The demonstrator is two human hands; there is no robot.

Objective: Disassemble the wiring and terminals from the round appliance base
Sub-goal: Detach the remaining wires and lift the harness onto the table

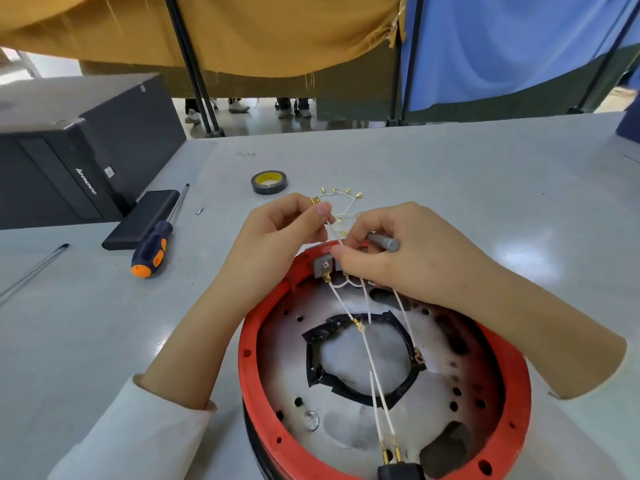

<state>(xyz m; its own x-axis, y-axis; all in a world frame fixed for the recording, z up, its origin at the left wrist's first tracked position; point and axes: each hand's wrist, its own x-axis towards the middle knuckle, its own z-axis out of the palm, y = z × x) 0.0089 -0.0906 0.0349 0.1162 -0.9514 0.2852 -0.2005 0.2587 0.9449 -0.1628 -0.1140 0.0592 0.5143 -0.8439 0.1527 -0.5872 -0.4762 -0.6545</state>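
Two hands on one white lead at the far rim of the round base (pixel 263 341).

Left hand (pixel 273 237) pinches the white wire (pixel 332 232) just below its gold terminal (pixel 316 200), beyond the base's far rim. Right hand (pixel 391 251) grasps a grey tool (pixel 384 242) and pinches the same wire down at the grey terminal block (pixel 323 266) on that rim. Wire's long axis runs from block up-left, away from the base. Right hand is nearer the block, so the pull-off likely falls to it. Already-freed leads (pixel 341 197) lie past the rim; several wires stay inside the base.

Red round base (pixel 266 358), white wires (pixel 375 372) attached
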